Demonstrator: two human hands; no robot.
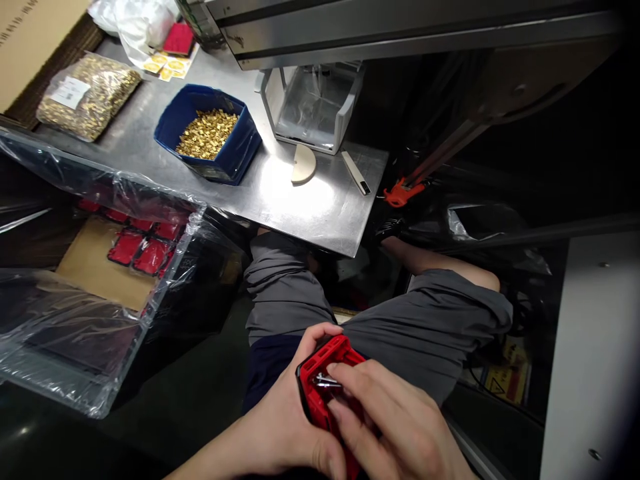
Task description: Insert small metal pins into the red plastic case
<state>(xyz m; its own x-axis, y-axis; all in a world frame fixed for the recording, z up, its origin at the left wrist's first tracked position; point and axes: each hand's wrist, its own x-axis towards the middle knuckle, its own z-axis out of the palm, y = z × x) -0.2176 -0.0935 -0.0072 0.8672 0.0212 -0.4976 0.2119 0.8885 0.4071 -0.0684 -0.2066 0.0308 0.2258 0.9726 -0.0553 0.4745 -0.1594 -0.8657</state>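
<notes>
Above my lap, my left hand (pixel 285 413) is wrapped round a red plastic housing (pixel 324 353) with a black outer edge. Its hollow inner side faces up. My right hand (pixel 395 420) reaches into the hollow, thumb and fingers close about a small shiny metal piece (pixel 326 381). Whether that piece is loose or fixed in the housing I cannot tell. The lower part of the housing is hidden behind my right hand.
On the metal table (pixel 225 197) stand a blue bin (pixel 245 143) of small brass parts, a bag of brass parts (pixel 90 97), a half-round beige piece (pixel 303 165), a white cutter (pixel 355 173) and a clear-walled fixture (pixel 310 113). Left, a plastic-lined crate (pixel 173 267) holds several red housings (pixel 150 255).
</notes>
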